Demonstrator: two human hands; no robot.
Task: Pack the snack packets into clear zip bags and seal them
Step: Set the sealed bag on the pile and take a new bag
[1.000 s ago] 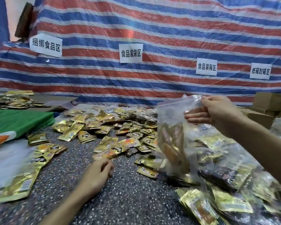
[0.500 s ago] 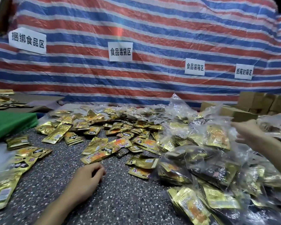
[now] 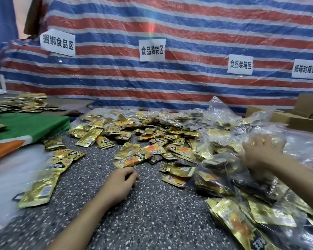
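Several gold snack packets [image 3: 139, 154] lie scattered over the speckled table [image 3: 152, 222]. At the right is a heap of clear zip bags [image 3: 224, 174] filled with packets. My left hand [image 3: 121, 183] rests on the bare table near the loose packets, with its fingers loosely curled and holding nothing. My right hand [image 3: 260, 152] is blurred and lies on top of the heap of filled bags, gripping nothing that I can make out. Crinkled plastic partly hides its fingertips.
A green and orange cloth [image 3: 31, 125] covers the table's left side, with pale blurred plastic [image 3: 7, 177] in front of it. Cardboard boxes [image 3: 304, 121] stand at the back right. A striped tarp [image 3: 170, 83] with paper signs closes off the back.
My right hand held a filled clear bag up, then let it drop onto the heap and now lies on the bags. My left hand has stayed on the table.
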